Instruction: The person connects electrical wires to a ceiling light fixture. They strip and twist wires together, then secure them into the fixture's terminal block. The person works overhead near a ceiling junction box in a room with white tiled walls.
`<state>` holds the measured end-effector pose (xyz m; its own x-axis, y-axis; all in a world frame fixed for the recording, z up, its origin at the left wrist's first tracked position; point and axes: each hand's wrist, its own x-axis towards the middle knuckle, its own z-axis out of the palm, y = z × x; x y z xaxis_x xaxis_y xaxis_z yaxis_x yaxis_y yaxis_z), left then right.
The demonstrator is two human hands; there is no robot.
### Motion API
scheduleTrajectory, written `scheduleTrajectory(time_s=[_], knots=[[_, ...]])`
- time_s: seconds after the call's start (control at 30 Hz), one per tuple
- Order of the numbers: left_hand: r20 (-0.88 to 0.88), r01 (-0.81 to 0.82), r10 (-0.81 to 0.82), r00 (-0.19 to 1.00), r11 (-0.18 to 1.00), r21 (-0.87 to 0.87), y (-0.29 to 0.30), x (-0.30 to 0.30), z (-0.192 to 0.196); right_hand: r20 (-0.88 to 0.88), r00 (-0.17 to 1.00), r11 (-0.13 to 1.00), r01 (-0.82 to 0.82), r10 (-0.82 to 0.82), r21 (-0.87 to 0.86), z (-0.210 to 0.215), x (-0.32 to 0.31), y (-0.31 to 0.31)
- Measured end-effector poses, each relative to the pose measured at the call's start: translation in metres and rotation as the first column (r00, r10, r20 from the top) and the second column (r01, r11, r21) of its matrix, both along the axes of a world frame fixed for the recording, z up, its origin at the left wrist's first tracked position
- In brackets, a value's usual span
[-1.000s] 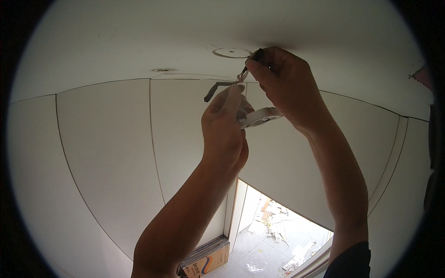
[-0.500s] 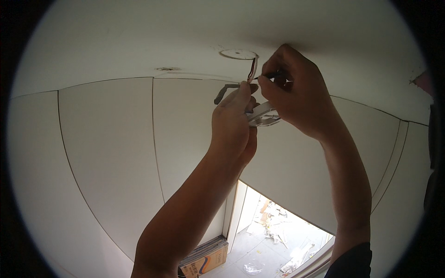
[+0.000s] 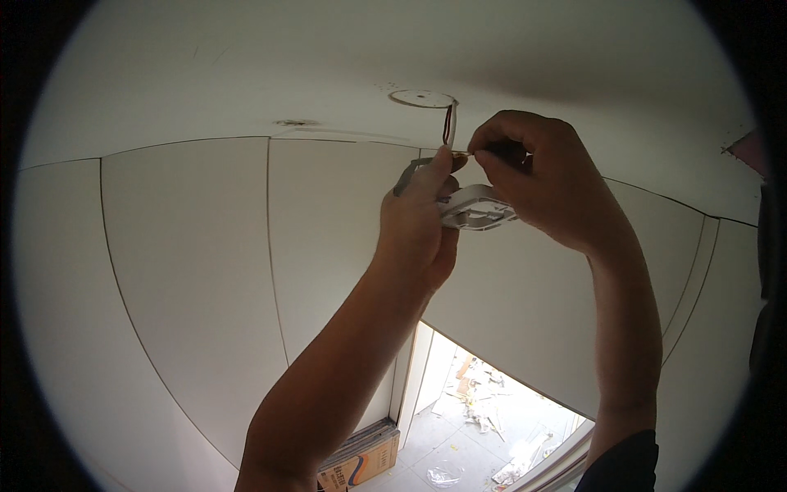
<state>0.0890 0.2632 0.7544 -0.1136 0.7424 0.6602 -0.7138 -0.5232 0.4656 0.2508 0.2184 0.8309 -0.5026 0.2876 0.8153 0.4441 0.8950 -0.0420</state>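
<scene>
Wires (image 3: 448,123), one dark red and one white, hang from the ceiling beside a round cutout outline (image 3: 422,98). My left hand (image 3: 410,217) is closed on them, thumb up, just below the ceiling. A dark strip (image 3: 405,177), perhaps tape or sleeving, sticks out to its left. A white plastic lamp base (image 3: 479,209) with an open frame sits between my hands, against the left fingers; what supports it is partly hidden. My right hand (image 3: 545,176) pinches a thin wire end (image 3: 466,153) at its fingertips. Something dark (image 3: 512,152) shows inside that palm, too shaded to name.
Pale wall panels (image 3: 188,262) with dark seams meet the ceiling (image 3: 246,66). Below is a doorway onto a tiled floor (image 3: 426,451) with scattered scraps (image 3: 484,394). A cardboard box (image 3: 365,467) leans by the door frame. A dark reddish item (image 3: 748,154) is at the right edge.
My right hand has dropped a little and moved right, its fingertips now at a thin wire end. The lamp base shows more fully, and the dark strip has shifted slightly right.
</scene>
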Motion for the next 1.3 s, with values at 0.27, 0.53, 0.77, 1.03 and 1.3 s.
scheduleTrajectory(time_s=[0.27, 0.53, 0.77, 1.03, 1.3], knots=[[0.061, -0.042, 0.038, 0.997, 0.996, 0.077, 0.007, 0.011, -0.001, -0.028, 0.998, 0.984, 0.055, -0.051, 0.169, 0.000, -0.003, 0.006], [0.078, -0.082, 0.073, 0.994, 0.990, 0.114, 0.008, 0.017, -0.001, -0.025, 0.990, 0.870, 0.135, -0.140, 0.475, -0.015, -0.010, 0.007], [0.065, -0.135, 0.128, 0.990, 0.983, 0.122, 0.009, 0.012, -0.002, -0.043, 0.999, 0.997, 0.001, 0.003, 0.075, -0.014, 0.004, 0.005], [0.099, -0.128, 0.121, 0.988, 0.989, 0.070, 0.006, 0.017, 0.002, -0.020, 0.999, 0.999, 0.025, -0.026, -0.039, 0.006, 0.015, 0.021], [0.063, -0.103, 0.095, 0.994, 0.985, 0.137, 0.017, 0.015, -0.001, -0.065, 0.998, 0.990, 0.009, 0.000, 0.142, -0.004, -0.005, 0.004]])
